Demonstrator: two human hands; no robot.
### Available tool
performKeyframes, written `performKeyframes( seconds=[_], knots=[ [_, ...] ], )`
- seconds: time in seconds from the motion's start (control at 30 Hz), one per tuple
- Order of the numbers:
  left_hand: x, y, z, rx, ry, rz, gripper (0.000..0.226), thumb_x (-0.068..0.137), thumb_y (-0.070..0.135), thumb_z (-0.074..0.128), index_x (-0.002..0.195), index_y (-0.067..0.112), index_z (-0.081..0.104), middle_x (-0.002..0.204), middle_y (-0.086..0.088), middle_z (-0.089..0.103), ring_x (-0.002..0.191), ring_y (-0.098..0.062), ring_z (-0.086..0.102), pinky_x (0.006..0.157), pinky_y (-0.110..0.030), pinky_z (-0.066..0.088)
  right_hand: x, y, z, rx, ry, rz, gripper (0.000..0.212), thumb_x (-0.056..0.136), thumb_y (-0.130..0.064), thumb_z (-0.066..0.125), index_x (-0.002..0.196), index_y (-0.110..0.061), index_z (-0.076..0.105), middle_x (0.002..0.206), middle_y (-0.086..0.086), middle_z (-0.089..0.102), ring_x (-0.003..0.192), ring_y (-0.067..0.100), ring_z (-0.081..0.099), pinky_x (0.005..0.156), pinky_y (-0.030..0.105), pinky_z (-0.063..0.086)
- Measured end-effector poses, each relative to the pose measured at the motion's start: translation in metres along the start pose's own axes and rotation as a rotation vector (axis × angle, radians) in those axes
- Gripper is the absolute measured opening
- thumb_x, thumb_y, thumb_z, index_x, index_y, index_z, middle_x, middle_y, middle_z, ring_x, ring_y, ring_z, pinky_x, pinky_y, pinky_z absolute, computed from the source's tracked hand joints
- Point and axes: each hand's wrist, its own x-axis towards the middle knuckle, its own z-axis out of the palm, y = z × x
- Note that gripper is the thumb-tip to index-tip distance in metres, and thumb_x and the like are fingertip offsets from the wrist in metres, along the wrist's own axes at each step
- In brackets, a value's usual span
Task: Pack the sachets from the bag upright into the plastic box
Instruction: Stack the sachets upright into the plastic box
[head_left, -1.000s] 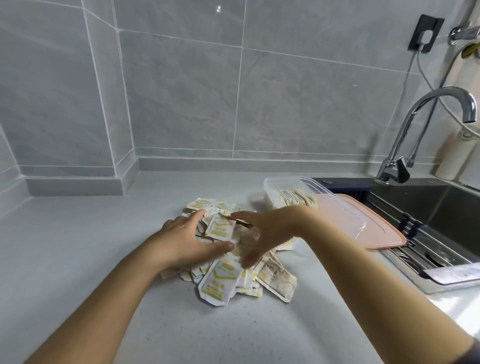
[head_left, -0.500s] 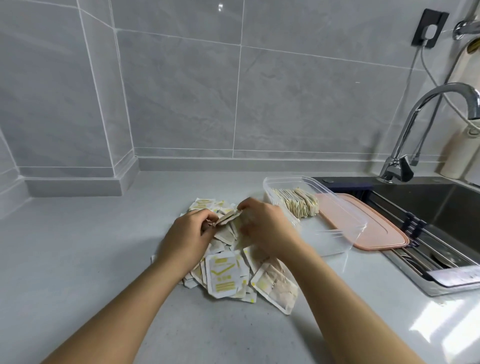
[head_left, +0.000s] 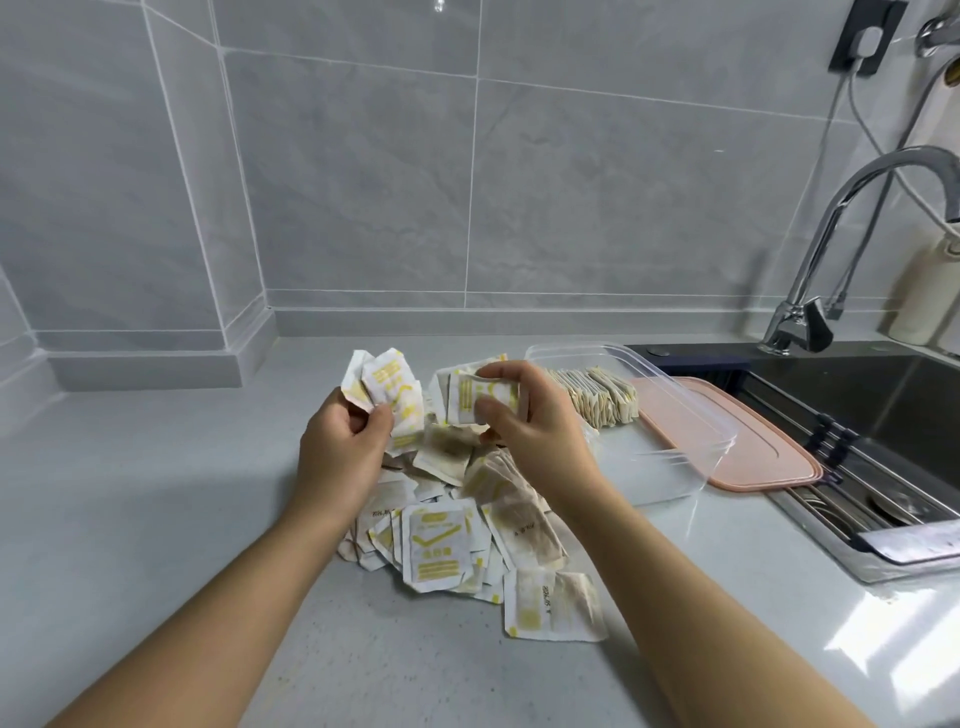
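The step in hand looks like gathering and squaring up: sachets are being picked off the counter and collected before they go into the box. On the left, the left hand (head_left: 340, 447) has its fingers curled round a small fan of sachets (head_left: 389, 384), held upright above the grey countertop (head_left: 156, 493). Below and between the two forearms lies the loose heap (head_left: 436, 540) of white-and-yellow sachets, some face up, some showing a brownish back, overlapping every way. Much of the job seems still to be done. The right hand (head_left: 530, 431) pinches a single sachet (head_left: 475, 395) between thumb and fingertips, just right of the left hand's bundle.

The next move probably calls for joining that sachet to the bundle with edges aligned, then carrying the lot rightward and lowering it on edge against the upright row (head_left: 597, 397) already standing at the far end of the clear plastic box (head_left: 670, 480). The near part of the box is bare, so there is room. The right forearm crosses in front of the box's left wall. That and the rim are what must be cleared.

Further right a pink lid (head_left: 763, 457) lies against the box, then the sink (head_left: 852, 405) and its tap (head_left: 831, 223). No bag is in view.
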Motion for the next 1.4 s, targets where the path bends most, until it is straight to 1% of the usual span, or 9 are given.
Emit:
performKeyframes(
  seconds=[0.13,0.23,0.43,0.6,0.8,0.93,1.07,1.23,1.4],
  knots=[
    [-0.001,0.003,-0.002,-0.133,-0.040,-0.066,0.009,0.086,0.023,0.063,0.092,0.018,0.064,0.087,-0.008,0.073,0.084,-0.027,0.070,0.086,-0.052,0.053,-0.003,-0.001,0.002,0.059,-0.082,0.011,0.028,0.089,-0.003,0.061,0.110,-0.022,0.058,0.102,0.016,0.062,0.059,0.016,0.064,0.062,0.031,0.055],
    [-0.001,0.004,0.000,-0.232,-0.080,-0.095,0.006,0.089,0.016,0.064,0.094,0.018,0.065,0.089,-0.009,0.075,0.087,-0.028,0.071,0.088,-0.054,0.053,-0.003,0.003,0.002,0.055,-0.109,0.071,0.045,0.089,-0.006,0.065,0.124,-0.026,0.046,0.084,0.002,0.062,0.059,0.011,0.063,0.059,0.022,0.051],
    [-0.005,0.005,-0.001,-0.281,-0.176,-0.041,0.012,0.091,0.012,0.060,0.095,0.022,0.066,0.087,-0.008,0.075,0.084,-0.028,0.072,0.086,-0.048,0.054,0.001,0.009,0.001,-0.022,-0.154,0.028,0.023,0.083,-0.007,0.072,0.101,-0.018,0.061,0.080,-0.006,0.067,0.070,0.007,0.062,0.067,0.025,0.049],
    [-0.008,0.008,0.001,-0.293,-0.196,-0.026,0.008,0.092,0.012,0.060,0.091,0.006,0.065,0.082,-0.015,0.073,0.076,-0.029,0.069,0.077,-0.046,0.056,-0.001,0.008,0.002,0.049,-0.207,0.085,0.026,0.084,-0.003,0.069,0.103,-0.015,0.058,0.082,-0.002,0.068,0.067,0.006,0.063,0.061,0.019,0.048],
    [-0.006,0.011,-0.002,-0.366,-0.134,-0.079,0.015,0.093,0.011,0.057,0.079,0.010,0.063,0.082,-0.017,0.067,0.077,-0.030,0.066,0.074,-0.045,0.057,-0.002,0.008,0.001,0.134,-0.218,0.134,0.028,0.086,-0.001,0.067,0.101,-0.017,0.050,0.095,0.013,0.067,0.074,0.029,0.067,0.064,0.039,0.059],
    [-0.002,0.002,-0.006,-0.167,-0.151,-0.031,0.021,0.087,0.018,0.058,0.070,0.005,0.055,0.072,-0.026,0.058,0.071,-0.038,0.066,0.072,-0.053,0.058,-0.002,0.007,0.002,0.200,-0.157,0.103,0.033,0.086,0.007,0.063,0.106,-0.014,0.047,0.098,0.016,0.063,0.078,0.022,0.065,0.069,0.037,0.059],
    [-0.003,0.001,-0.005,-0.064,-0.234,0.044,0.025,0.084,0.024,0.053,0.067,0.006,0.051,0.064,-0.014,0.050,0.065,-0.030,0.064,0.069,-0.046,0.054,-0.002,0.007,0.003,0.187,-0.113,0.115,0.041,0.085,0.006,0.064,0.116,-0.018,0.051,0.106,0.018,0.063,0.082,0.022,0.067,0.067,0.034,0.060],
    [-0.006,0.002,-0.006,-0.001,-0.340,0.142,0.038,0.075,0.051,0.068,0.083,0.015,0.060,0.076,-0.011,0.068,0.071,-0.027,0.065,0.072,-0.044,0.053,-0.001,0.010,0.006,0.157,-0.095,0.070,0.034,0.083,0.006,0.067,0.112,-0.008,0.057,0.094,0.013,0.066,0.077,0.019,0.066,0.066,0.032,0.059],
    [-0.007,0.001,-0.002,-0.049,-0.377,0.179,0.026,0.082,0.019,0.072,0.107,0.018,0.064,0.100,0.002,0.074,0.094,-0.010,0.070,0.090,-0.039,0.055,0.000,0.013,0.006,0.091,-0.048,0.079,0.029,0.081,-0.004,0.074,0.106,-0.012,0.062,0.087,0.013,0.067,0.074,0.016,0.063,0.066,0.035,0.060]
  ],
)
